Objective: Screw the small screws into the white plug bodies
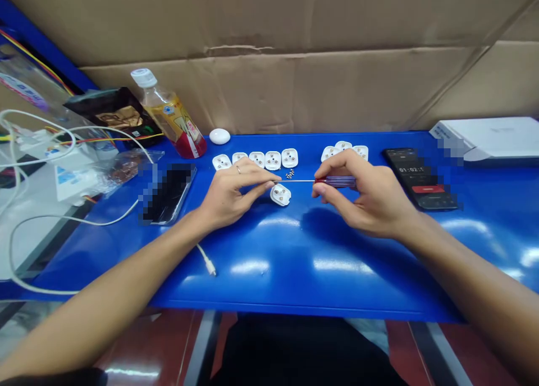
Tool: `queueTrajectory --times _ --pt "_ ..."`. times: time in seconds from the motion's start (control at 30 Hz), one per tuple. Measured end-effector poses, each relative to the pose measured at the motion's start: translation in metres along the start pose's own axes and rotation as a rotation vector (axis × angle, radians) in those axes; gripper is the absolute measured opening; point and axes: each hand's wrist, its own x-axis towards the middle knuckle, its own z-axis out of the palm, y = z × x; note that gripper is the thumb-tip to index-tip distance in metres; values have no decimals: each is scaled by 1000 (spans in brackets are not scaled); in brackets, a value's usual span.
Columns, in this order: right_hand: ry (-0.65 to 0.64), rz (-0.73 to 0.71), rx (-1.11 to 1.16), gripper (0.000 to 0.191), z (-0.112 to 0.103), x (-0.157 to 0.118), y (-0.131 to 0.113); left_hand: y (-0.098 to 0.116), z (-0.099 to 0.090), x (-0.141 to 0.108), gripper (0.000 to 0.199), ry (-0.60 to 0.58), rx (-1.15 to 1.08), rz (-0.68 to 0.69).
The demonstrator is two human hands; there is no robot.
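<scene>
My right hand is closed round the purple-red handle of a screwdriver, held level with its thin shaft pointing left. The shaft's tip meets the fingertips of my left hand, which is closed in a pinch. Whatever sits between those fingertips is too small to make out. Just below the tip is a white plastic piece with brass-coloured fittings inside, close to my left thumb; whether the thumb touches it I cannot tell. A small heap of screws lies behind the shaft.
Several similar white pieces stand in a row behind my left hand, others behind my right. A drink bottle, a dark phone and white cables are left; a timer phone and white box are right.
</scene>
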Motion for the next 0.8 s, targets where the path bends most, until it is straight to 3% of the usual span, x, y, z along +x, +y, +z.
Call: queueTrajectory --times 0.2,0.33,0.4,0.57,0.8 --pt "-12 -14 13 15 -2 1 -1 2 -1 -1 29 -21 9 -49" --pt "-21 -93 -78 16 -6 -3 3 3 -3 0 58 -146 29 -123" --pt "-30 -117 -102 17 -8 -4 4 2 -2 -1 63 -200 41 -130" --pt "-104 -110 -123 17 -6 -3 3 -1 2 -5 47 -252 47 -191" --pt "-143 -134 -140 16 -4 -5 3 1 2 -4 45 -259 38 -187"
